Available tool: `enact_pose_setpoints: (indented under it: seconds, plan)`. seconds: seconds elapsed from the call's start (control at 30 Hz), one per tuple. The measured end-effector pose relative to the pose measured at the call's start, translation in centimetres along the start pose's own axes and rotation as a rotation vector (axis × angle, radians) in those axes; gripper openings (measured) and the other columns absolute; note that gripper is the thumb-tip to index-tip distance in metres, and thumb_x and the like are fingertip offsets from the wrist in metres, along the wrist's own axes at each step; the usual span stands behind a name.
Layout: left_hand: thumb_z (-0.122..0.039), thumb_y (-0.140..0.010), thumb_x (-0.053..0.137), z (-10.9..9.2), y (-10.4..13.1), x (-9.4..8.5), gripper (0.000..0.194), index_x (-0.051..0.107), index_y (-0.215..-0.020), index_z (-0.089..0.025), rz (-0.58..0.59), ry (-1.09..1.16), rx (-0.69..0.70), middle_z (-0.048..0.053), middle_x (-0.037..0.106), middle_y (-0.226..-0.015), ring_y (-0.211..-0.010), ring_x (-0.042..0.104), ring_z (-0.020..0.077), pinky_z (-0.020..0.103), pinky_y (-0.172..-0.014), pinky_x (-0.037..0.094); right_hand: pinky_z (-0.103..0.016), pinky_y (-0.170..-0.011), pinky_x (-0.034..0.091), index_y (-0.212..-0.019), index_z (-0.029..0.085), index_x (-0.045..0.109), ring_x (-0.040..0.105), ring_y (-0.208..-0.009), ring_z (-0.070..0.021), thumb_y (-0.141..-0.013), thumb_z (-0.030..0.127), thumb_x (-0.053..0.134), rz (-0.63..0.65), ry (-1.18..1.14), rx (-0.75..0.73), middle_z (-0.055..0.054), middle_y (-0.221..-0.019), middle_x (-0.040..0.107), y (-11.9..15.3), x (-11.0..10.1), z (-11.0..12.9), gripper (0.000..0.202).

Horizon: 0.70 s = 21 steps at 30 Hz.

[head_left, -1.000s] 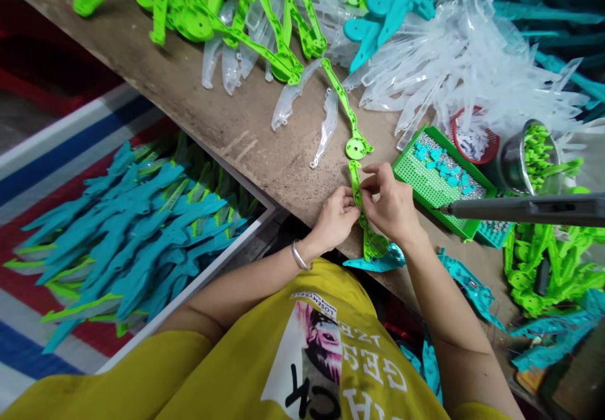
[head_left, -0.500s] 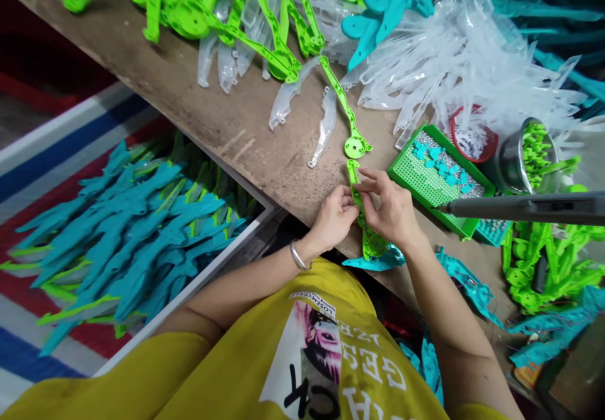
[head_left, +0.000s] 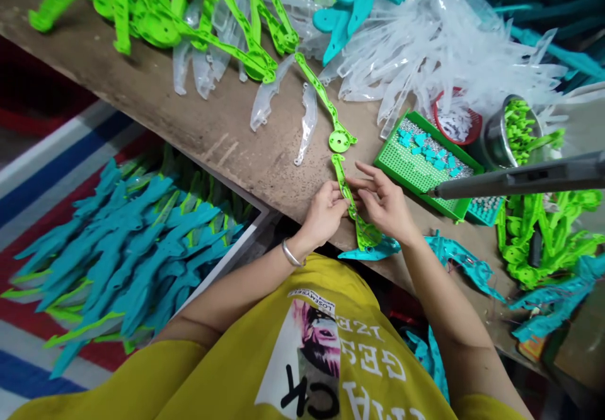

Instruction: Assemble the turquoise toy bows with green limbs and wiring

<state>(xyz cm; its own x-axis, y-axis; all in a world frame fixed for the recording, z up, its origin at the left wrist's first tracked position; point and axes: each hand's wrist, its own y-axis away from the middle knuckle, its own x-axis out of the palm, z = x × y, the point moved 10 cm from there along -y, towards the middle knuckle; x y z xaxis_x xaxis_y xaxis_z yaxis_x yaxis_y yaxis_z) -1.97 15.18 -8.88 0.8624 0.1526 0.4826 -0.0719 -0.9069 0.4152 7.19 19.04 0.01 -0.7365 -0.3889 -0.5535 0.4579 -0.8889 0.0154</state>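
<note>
Near the table's front edge lies a long green plastic part [head_left: 365,234], its lower end over a teal shell [head_left: 373,251]. My left hand [head_left: 326,210] pinches the green part's left side at mid-length. On its right side is my right hand [head_left: 382,202], fingers bent and partly spread, the fingertips beside the part; whether they hold something small is hidden. Just beyond the part's upper end lies another green part with a round disc [head_left: 339,140]. A clear plastic piece [head_left: 308,122] lies to the left of that one.
A green basket [head_left: 401,174] of small pieces, a red basket [head_left: 478,131] and a metal cup [head_left: 491,131] stand right. A grey tool [head_left: 520,179] extends over the green basket. Green, clear and teal parts pile up at the back. A bin [head_left: 255,224] of teal parts is left.
The camera view has shifted, moving the table items left and slightly up in the picture. My right hand's fingers sit slightly farther from the green part; my left hand still pinches it.
</note>
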Motion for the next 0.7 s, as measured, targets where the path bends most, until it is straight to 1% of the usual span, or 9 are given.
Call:
enact_pose_setpoints:
  seconds: [0.03,0.1,0.17,0.23,0.3,0.37,0.47,0.53,0.7]
  plan:
    - [-0.011,-0.084,0.067,0.0,0.0,0.1,0.025,0.053,-0.103,-0.018,0.009,0.013,-0.011,0.002,0.073,-0.093,-0.082,0.072,0.0134,0.026,-0.076,0.057,-0.043,-0.099,0.060,-0.145,0.022,0.052,0.073,-0.118,-0.0218,-0.099,0.020,0.048,-0.034,-0.047,0.014,-0.011,-0.130,0.075,0.5,-0.8,-0.2,0.046]
    - [-0.013,-0.085,0.069,0.0,0.1,0.2,0.025,0.051,-0.102,-0.019,0.011,0.029,-0.031,0.003,0.074,-0.096,-0.083,0.073,0.0143,0.028,-0.079,0.058,-0.044,-0.101,0.059,-0.134,0.022,0.062,0.073,-0.117,-0.0224,-0.100,0.022,0.050,-0.121,-0.034,0.030,-0.010,-0.127,0.075,2.0,-2.6,-0.3,0.036]
    - [-0.017,-0.085,0.072,0.1,0.2,0.2,0.029,0.049,-0.102,-0.020,0.010,0.027,-0.050,0.004,0.073,-0.100,-0.084,0.075,0.0153,0.031,-0.081,0.059,-0.044,-0.099,0.058,-0.122,0.022,0.069,0.075,-0.109,-0.0229,-0.099,0.023,0.053,-0.189,0.067,0.058,-0.009,-0.117,0.079,4.0,-4.0,-0.1,0.028]
    - [-0.024,-0.086,0.075,0.2,0.6,0.3,0.034,0.047,-0.105,-0.021,0.027,0.032,-0.067,0.004,0.073,-0.105,-0.088,0.075,0.0171,0.033,-0.082,0.060,-0.044,-0.093,0.058,-0.116,0.023,0.071,0.075,-0.101,-0.0235,-0.099,0.024,0.055,-0.221,0.166,0.083,-0.007,-0.108,0.080,6.1,-4.7,0.3,0.023]
    - [-0.030,-0.086,0.076,0.5,1.1,0.6,0.039,0.046,-0.110,-0.022,0.059,0.049,-0.084,0.005,0.073,-0.109,-0.093,0.076,0.0192,0.035,-0.083,0.060,-0.043,-0.089,0.057,-0.113,0.023,0.072,0.073,-0.098,-0.0241,-0.101,0.025,0.055,-0.214,0.227,0.087,-0.008,-0.105,0.079,7.8,-4.4,1.0,0.021]
    - [-0.033,-0.086,0.076,0.7,1.5,0.9,0.042,0.046,-0.114,-0.024,0.091,0.055,-0.096,0.005,0.072,-0.113,-0.098,0.076,0.0204,0.036,-0.085,0.060,-0.043,-0.087,0.054,-0.113,0.024,0.071,0.071,-0.097,-0.0250,-0.101,0.027,0.056,-0.193,0.284,0.068,-0.008,-0.105,0.078,9.0,-3.2,1.7,0.020]
    - [-0.026,-0.080,0.080,0.8,1.9,1.2,0.050,0.045,-0.116,-0.024,0.116,0.025,-0.069,0.005,0.072,-0.118,-0.102,0.075,0.0201,0.035,-0.089,0.059,-0.044,-0.082,0.048,-0.115,0.023,0.071,0.066,-0.093,-0.0267,-0.099,0.031,0.063,-0.189,0.425,0.027,-0.008,-0.102,0.078,9.8,-1.0,2.3,0.019]
    - [-0.019,-0.076,0.081,0.6,1.9,1.2,0.056,0.044,-0.117,-0.024,0.113,-0.003,-0.033,0.005,0.072,-0.116,-0.102,0.075,0.0193,0.035,-0.092,0.058,-0.043,-0.079,0.043,-0.114,0.024,0.071,0.062,-0.091,-0.0263,-0.099,0.029,0.064,-0.208,0.521,0.009,-0.007,-0.099,0.078,9.9,0.0,2.3,0.018]
    - [-0.011,-0.071,0.079,0.6,1.5,1.2,0.062,0.041,-0.119,-0.023,0.092,-0.051,-0.013,0.002,0.073,-0.106,-0.096,0.076,0.0180,0.035,-0.090,0.058,-0.041,-0.075,0.038,-0.106,0.024,0.071,0.059,-0.086,-0.0242,-0.101,0.019,0.055,-0.210,0.614,-0.036,-0.006,-0.091,0.074,10.0,0.6,2.0,0.017]
